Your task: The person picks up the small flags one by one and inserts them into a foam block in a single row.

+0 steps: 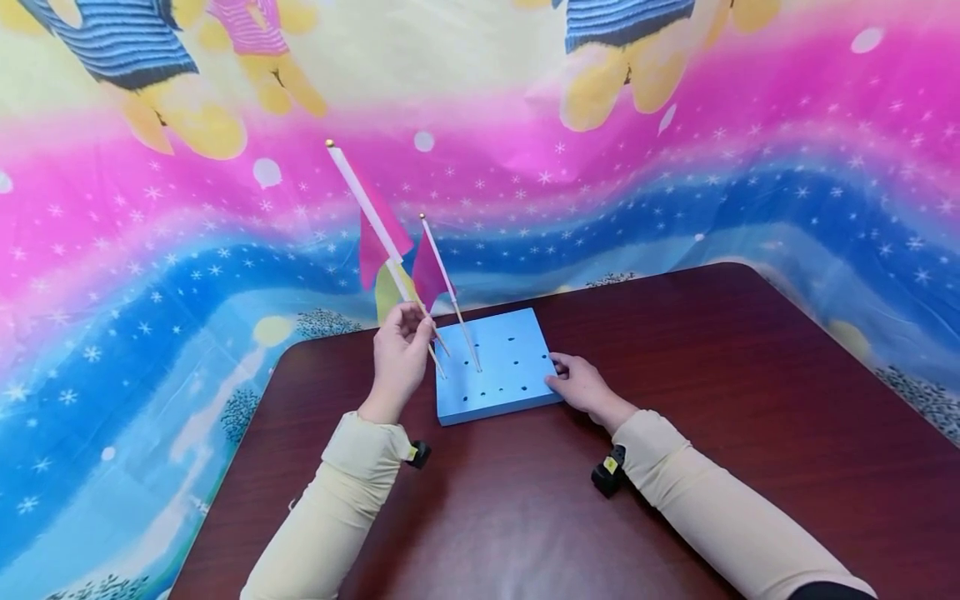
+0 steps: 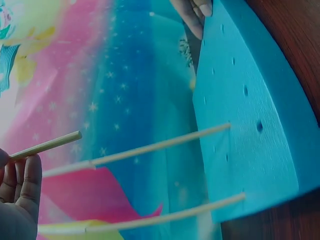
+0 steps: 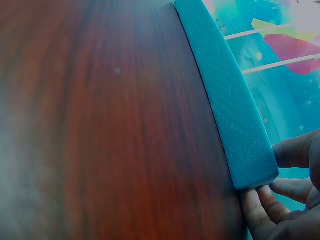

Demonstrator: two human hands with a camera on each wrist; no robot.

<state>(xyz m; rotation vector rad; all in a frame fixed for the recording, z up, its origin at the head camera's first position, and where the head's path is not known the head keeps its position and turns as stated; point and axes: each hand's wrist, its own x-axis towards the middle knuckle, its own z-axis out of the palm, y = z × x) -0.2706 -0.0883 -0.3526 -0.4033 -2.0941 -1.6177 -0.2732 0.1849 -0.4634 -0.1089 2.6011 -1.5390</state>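
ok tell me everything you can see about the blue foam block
The blue foam block is a thick, square slab of light blue foam lying flat on the dark wooden table. Its top is dotted with small dark holes. Two flag sticks stand in it, leaning left. The right hand rests against its right edge; the left hand holds a third flag beside it.

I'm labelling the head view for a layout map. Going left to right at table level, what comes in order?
Left hand pinching a flag stick → blue foam block → right hand, fingers against the block's right edge.
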